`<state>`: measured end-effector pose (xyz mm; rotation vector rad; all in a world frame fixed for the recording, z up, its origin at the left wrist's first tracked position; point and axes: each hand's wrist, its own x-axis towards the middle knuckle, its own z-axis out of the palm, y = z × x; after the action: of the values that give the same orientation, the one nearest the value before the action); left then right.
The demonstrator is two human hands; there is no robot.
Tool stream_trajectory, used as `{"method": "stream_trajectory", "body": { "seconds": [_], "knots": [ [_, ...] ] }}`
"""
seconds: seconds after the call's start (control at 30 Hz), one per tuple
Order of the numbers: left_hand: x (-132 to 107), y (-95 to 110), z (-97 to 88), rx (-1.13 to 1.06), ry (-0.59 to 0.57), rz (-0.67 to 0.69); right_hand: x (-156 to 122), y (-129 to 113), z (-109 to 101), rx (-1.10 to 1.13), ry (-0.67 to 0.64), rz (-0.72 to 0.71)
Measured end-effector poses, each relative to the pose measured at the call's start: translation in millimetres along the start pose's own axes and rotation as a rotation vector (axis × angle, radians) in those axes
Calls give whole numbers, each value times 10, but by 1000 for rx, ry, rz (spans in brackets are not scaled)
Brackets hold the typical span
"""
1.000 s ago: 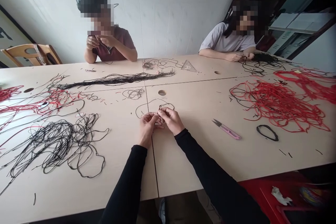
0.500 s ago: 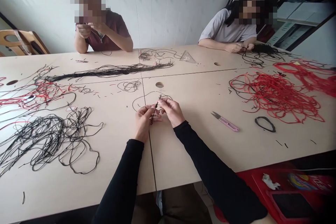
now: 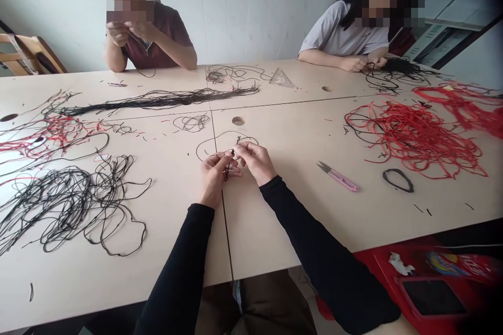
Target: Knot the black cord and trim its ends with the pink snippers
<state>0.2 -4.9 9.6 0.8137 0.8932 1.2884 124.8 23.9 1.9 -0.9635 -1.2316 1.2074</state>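
Note:
Between my two hands is a thin black cord (image 3: 227,172) with a small dark knot in it, held just above the table. My left hand (image 3: 215,168) pinches it between thumb and fingers. From the other side my right hand (image 3: 254,159) pinches the cord close to the knot, its fingertips almost meeting the left ones. A thin loop of the cord lies on the table beyond my hands, and short strands hang below the left fingers. The exact shape of the knot is too small to make out.
Pink-handled thread snips (image 3: 338,176) and a black cord ring (image 3: 398,180) lie to the right, near a red cord pile (image 3: 424,138). Black cords (image 3: 63,199) spread at left; a long black bundle (image 3: 157,100) lies farther back. Two people sit across the table (image 3: 275,220), handling cords.
The whole view has shifted slightly. My hands stay together on the cord, with the fingertips a little closer around the knot.

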Motion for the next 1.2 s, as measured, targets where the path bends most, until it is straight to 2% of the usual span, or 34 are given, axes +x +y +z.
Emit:
{"method": "stream_trajectory", "body": {
  "seconds": [0.57,1.2],
  "knots": [
    [-5,-14,-9,-11,-72,5,1,-1,-10,21,31,42],
    [-13,-2,6,12,-71,22,-7,-28,-1,28,39,64]
  ]
}}
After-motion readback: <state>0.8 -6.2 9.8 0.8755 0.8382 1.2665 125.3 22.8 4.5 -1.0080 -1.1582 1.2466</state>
